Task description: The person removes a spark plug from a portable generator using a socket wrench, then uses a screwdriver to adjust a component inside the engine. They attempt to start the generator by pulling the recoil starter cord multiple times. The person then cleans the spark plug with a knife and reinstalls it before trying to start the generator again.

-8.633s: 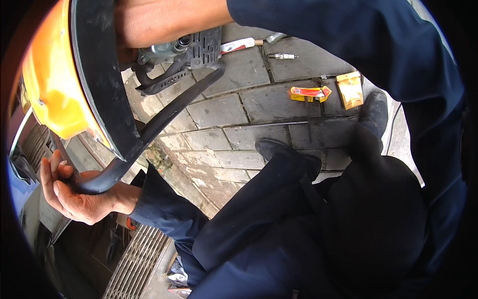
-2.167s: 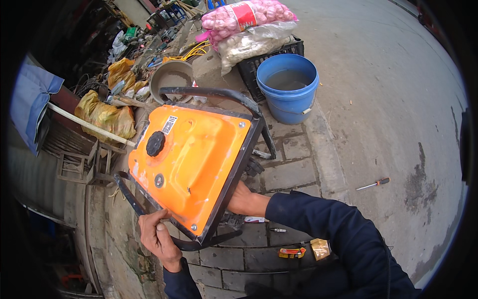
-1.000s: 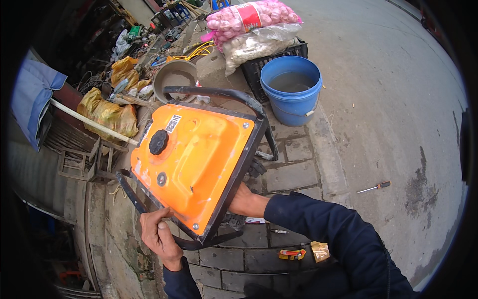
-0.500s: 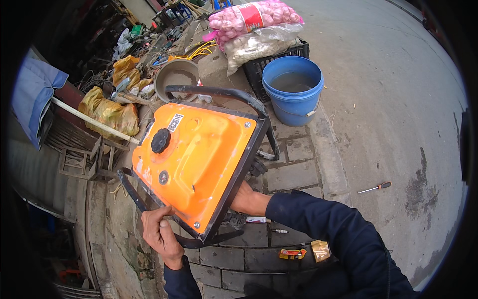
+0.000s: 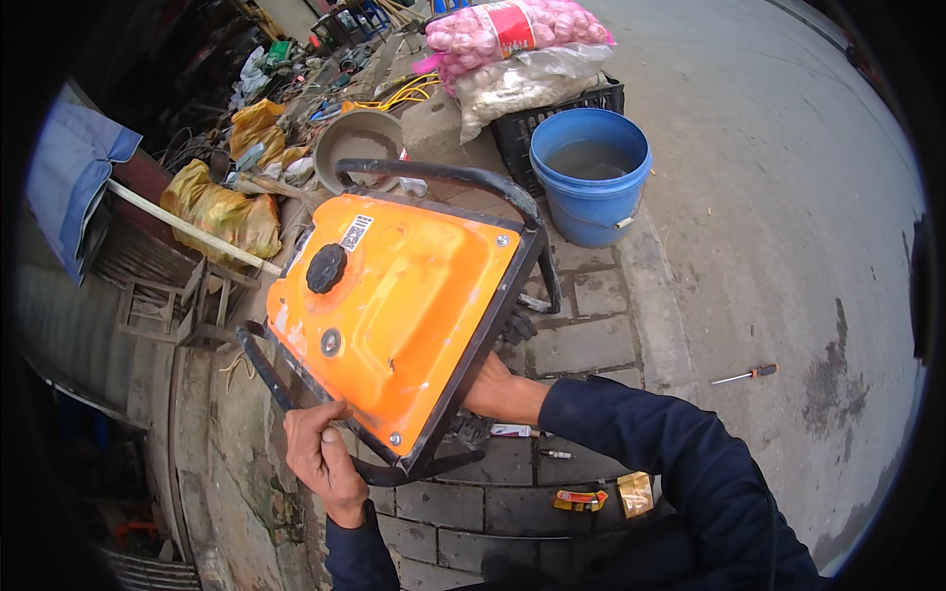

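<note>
A portable generator (image 5: 414,295) with an orange fuel tank, a black ribbed cap (image 5: 326,268) and a black tube frame (image 5: 434,174) stands tilted in front of me. My left hand (image 5: 325,463) is closed round the frame at the near left corner, thumb on top. Under the tank's right edge reaches my right hand (image 5: 503,392); its fingers are hidden behind the tank and frame, so what they touch does not show. On the paving by my right forearm lie a spark plug (image 5: 557,454), a small white box (image 5: 511,430), a yellow-red packet (image 5: 579,500) and a gold wrapper (image 5: 635,493).
A blue bucket (image 5: 591,202) of murky water stands beyond the generator, beside a black crate (image 5: 512,148) under bags of garlic (image 5: 522,39). A screwdriver (image 5: 746,374) lies on the road at right. At left are yellow sacks (image 5: 222,217), a pale pole (image 5: 192,227) and a wooden stool (image 5: 177,305).
The whole view has shifted slightly, with the generator a little further right and lower in it. Both hands keep their places on and beneath the generator.
</note>
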Demonstrator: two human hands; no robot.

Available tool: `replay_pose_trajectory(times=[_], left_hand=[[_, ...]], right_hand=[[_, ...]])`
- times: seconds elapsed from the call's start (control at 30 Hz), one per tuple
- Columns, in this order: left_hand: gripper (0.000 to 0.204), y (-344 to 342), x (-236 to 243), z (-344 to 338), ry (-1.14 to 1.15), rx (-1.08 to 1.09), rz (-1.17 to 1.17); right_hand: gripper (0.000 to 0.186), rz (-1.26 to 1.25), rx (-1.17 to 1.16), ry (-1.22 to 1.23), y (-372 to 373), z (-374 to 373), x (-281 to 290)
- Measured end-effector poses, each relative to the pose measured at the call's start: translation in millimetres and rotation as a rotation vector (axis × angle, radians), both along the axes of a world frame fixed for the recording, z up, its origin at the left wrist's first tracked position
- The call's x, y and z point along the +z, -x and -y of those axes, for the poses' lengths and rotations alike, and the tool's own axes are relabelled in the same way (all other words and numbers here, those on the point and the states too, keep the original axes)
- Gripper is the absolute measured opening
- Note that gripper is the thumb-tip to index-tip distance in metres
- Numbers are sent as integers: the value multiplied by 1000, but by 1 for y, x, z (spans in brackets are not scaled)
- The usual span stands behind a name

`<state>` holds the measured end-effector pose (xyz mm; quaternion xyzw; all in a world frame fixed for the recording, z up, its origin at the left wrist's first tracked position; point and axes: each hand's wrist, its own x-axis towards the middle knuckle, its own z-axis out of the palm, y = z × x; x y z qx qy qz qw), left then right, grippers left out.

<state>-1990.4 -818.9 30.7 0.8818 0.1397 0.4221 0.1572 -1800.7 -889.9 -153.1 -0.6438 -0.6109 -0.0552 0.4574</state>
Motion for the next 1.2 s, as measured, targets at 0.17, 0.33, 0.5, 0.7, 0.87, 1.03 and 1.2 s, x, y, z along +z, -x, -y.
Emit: replay_pose_trajectory(times=[0.17,0.33,0.5,0.7,0.87,1.03,1.2], left_hand=[[28,-1,-1,-1,7,1,12],[28,-1,-2,0,11,2,16],[28,0,-2,-1,14,-2,12],[27,-1,-2,-1,12,-1,21],[26,-1,0,0,3,2,7],[27,-1,-1,-1,1,5,9],[27,-1,-2,-1,0,9,11]], right_hand=[[47,-27,6,22,1,-1,3],[48,-1,-3,89,3,-4,-2],[50,65,-35,104,5,-3,-6],[50,94,-24,57,4,-4,-10],[49,5,3,105,2,-4,-6],[48,17,-11,80,3,0,1],[48,-27,10,119,3,-1,3]])
